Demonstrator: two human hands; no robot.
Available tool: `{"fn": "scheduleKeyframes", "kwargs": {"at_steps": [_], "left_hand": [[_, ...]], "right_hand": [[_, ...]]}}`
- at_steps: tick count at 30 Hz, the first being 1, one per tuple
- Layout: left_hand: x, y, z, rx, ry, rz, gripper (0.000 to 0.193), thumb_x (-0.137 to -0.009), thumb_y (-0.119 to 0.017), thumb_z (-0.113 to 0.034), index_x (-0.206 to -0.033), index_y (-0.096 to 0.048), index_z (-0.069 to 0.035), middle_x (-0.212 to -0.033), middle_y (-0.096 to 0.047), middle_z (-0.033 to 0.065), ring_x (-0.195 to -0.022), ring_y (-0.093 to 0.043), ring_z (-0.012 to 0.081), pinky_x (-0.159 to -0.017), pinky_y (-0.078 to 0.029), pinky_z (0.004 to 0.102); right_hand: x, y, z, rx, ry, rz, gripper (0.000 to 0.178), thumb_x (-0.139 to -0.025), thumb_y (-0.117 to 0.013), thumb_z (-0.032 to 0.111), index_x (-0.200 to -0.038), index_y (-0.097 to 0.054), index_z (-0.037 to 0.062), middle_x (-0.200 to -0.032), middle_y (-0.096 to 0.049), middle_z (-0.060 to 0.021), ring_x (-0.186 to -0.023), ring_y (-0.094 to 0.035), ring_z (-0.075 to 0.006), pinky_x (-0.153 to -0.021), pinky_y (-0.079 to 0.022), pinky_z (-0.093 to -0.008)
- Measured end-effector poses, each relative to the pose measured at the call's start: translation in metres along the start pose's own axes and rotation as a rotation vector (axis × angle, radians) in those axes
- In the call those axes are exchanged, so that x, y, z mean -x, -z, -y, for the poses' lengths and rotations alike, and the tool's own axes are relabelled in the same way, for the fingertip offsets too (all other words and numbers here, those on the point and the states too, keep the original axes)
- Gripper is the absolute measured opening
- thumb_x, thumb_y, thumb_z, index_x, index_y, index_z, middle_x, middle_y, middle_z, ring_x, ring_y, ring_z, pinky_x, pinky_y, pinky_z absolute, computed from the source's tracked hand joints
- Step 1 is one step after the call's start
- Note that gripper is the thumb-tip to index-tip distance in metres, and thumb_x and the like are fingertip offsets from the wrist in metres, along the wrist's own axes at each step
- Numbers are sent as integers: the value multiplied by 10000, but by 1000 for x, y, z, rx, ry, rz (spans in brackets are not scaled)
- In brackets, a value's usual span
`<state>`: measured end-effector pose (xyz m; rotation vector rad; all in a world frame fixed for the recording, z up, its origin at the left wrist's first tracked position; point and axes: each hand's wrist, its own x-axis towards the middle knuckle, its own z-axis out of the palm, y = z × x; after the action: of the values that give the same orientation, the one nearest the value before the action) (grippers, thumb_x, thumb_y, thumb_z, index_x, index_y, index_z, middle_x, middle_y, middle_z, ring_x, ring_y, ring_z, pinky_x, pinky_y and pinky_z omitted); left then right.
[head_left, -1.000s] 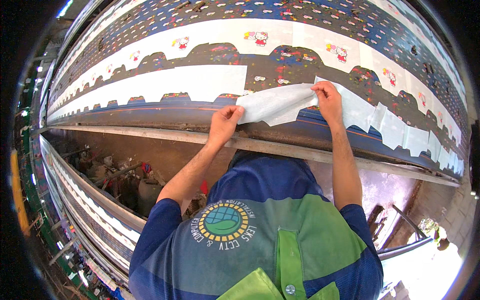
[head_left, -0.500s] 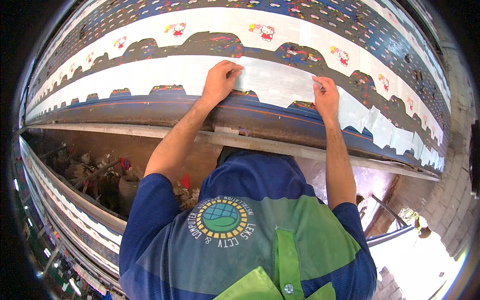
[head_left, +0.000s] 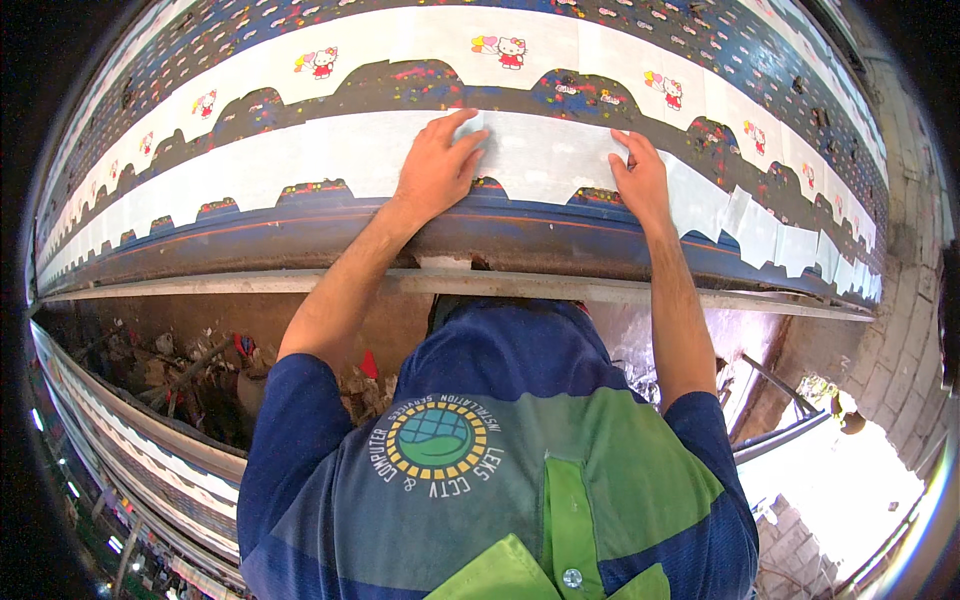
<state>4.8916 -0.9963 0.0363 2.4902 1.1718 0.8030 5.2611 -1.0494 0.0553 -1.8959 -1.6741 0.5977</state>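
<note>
A white cloth panel [head_left: 545,160] with a notched near edge lies flat on the long, dark, colour-spotted table [head_left: 345,238]. My left hand [head_left: 437,168] rests at the panel's left part, its fingers spread and bent, with nothing between them. Over the right part is my right hand [head_left: 641,180], thumb and forefinger apart. More plain white panels [head_left: 695,200] continue the row to the right, some overlapping and lifted at their edges. Beyond lies a second row of white panels [head_left: 425,40], each bearing a red-clad cartoon cat [head_left: 510,52] with balloons.
A pale rail [head_left: 220,285] runs along the table's front, close to my body. Scraps and debris [head_left: 210,375] lie beneath it on the left. Another long table with panels [head_left: 140,425] stands at lower left. Brick paving [head_left: 890,370] and a dark metal bar [head_left: 780,440] are at right.
Both hands have loosened from a pinch at the panel's far edge, their fingers now spread. The panel now lies flatter on the table. The view has shifted slightly.
</note>
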Motion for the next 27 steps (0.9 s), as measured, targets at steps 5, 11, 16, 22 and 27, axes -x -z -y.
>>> {"fn": "scheduleKeyframes", "kwargs": {"at_steps": [5,11,16,22,27], "left_hand": [[-11,-30,-20,-359,-7,165,821,-1128,-471,-619,-1652,-447,12,-1791,-288,247,-1680,-227,427,-1347,-171,647],[-37,-78,-92,-246,-52,214,1062,-1060,-423,-786,-1656,-395,93,-1792,-260,295,-1690,-189,451,-1350,-119,657],[-61,-114,-145,-224,-75,214,1147,-1020,-424,-843,-1654,-385,111,-1788,-287,281,-1687,-210,437,-1359,-124,637],[-73,-132,-159,-291,-3,224,979,-1101,-399,-727,-1709,-332,38,-1821,-263,210,-1703,-200,383,-1371,-119,604],[-75,-166,-189,-367,193,133,846,-1157,-388,-596,-1738,-281,10,-1837,-212,215,-1710,-151,407,-1366,-111,610]], "right_hand": [[-3,2,6,-7,-35,42,444,-995,-761,154,-1436,-736,120,-1461,-685,-185,-961,-706,-284,-898,-580,-389],[-10,27,-23,-92,49,42,466,-1019,-739,153,-1481,-686,120,-1345,-696,-170,-1101,-704,-333,-959,-567,-420],[-31,47,-51,44,210,148,310,-998,-730,112,-1307,-720,90,-1219,-683,-147,-1159,-690,-381,-994,-564,-484],[-50,52,-83,131,542,136,143,-1018,-717,186,-1116,-702,84,-1124,-692,-170,-1052,-666,-404,-950,-531,-547],[-7,117,-85,-411,218,342,122,-1089,-639,134,-1127,-601,24,-958,-711,-185,-885,-694,-347,-811,-522,-464]]}}
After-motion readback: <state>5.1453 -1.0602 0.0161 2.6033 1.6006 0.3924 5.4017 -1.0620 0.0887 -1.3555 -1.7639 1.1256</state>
